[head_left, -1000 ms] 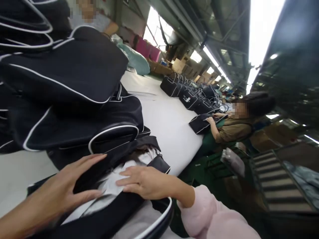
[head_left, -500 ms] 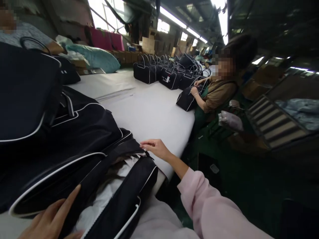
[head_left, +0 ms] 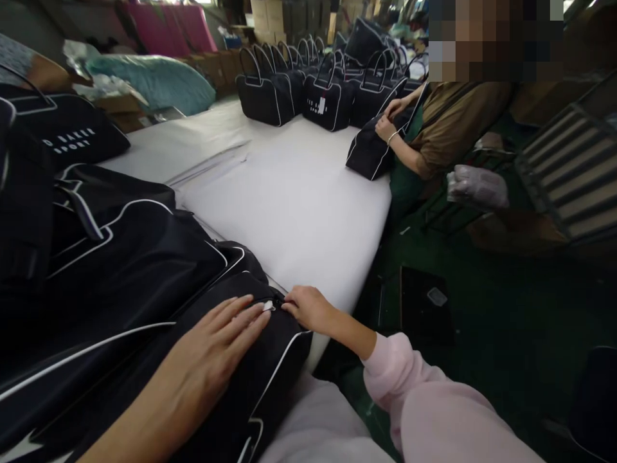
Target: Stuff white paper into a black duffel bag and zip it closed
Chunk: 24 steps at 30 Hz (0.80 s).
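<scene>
A black holdall with white piping [head_left: 272, 366] lies on the table in front of me. Its top zip is drawn nearly closed, and a small bit of white stuffing [head_left: 268, 306] pokes out close to the zip's far end. Across the top of the bag my left hand [head_left: 207, 360] lies flat, fingers stretched out and their tips beside that white bit. My right hand [head_left: 306, 308] pinches the far end of the zip [head_left: 279, 300] with thumb and bent fingers. Whether a zip pull is between those fingers is hidden.
More black bags [head_left: 135, 251] are piled at my left. Finished-looking bags with handles [head_left: 328, 96] stand in rows at the back of the white table [head_left: 289, 199]. A co-worker [head_left: 457, 122] on the right handles another bag [head_left: 371, 151]. A teal plastic sack [head_left: 154, 80] lies at far left.
The bag's gaping opening, which showed white stuffing, has come together. My left hand has moved up and forward to the zip's far end. My right fingers have closed into a pinch there.
</scene>
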### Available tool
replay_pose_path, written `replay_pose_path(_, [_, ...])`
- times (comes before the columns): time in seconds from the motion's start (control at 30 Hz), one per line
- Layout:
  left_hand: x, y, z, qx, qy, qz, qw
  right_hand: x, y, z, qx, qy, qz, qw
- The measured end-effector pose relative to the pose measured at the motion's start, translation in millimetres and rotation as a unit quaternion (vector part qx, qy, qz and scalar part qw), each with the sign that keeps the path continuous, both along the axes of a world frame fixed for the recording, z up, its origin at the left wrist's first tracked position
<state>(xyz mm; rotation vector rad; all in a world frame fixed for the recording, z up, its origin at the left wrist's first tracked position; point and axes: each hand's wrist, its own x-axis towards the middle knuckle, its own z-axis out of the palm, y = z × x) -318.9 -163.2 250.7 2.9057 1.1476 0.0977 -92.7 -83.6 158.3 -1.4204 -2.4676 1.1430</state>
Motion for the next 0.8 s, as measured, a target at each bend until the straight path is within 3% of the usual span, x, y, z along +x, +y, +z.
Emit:
replay_pose_path(0.1, [15.9,32.1,-26.4,-0.059,0.046,-0.041,0.996,3.3,19.8,9.9,-0.032,-0.043,0.031,0.998])
replay_pose_path(0.17, [12.3,34.1,-37.8,-0.094,0.045,-0.016,0.994,8.0,34.5,9.9,-0.081,-0.033,0.056,0.995])
replay_pose_path(0.23, [3.5,26.7,-39.8,-0.099,0.014,0.030,0.995,12.9,46.6,5.4,-0.173,0.018,0.061,0.983])
replay_pose_path(0.3, [-4.6,16.5,-36.7,-0.093,-0.019,0.063,0.993,15.5,53.7,-0.7,-0.318,0.103,0.039,0.942])
replay_pose_path(0.4, [-9.5,6.4,-38.4,-0.102,-0.038,0.085,0.990,10.1,55.0,-2.9,-0.487,0.208,0.007,0.848])
replay_pose_path(0.47, [-9.1,5.5,-47.0,-0.109,-0.044,0.100,0.988,-0.5,50.8,4.9,-0.509,0.248,0.026,0.824])
replay_pose_path(0.57, [-8.2,8.3,-55.2,-0.103,-0.060,0.119,0.986,-23.6,38.6,29.6,-0.463,0.279,0.073,0.838])
replay_pose_path(0.67, [-14.1,-1.7,-36.2,-0.104,-0.098,0.160,0.977,-46.8,22.5,59.7,-0.394,0.305,0.129,0.858])
replay_pose_path(0.8, [-52.3,-57.5,17.5,-0.014,-0.131,0.232,0.964,-68.8,3.8,92.0,-0.381,0.357,0.240,0.818])
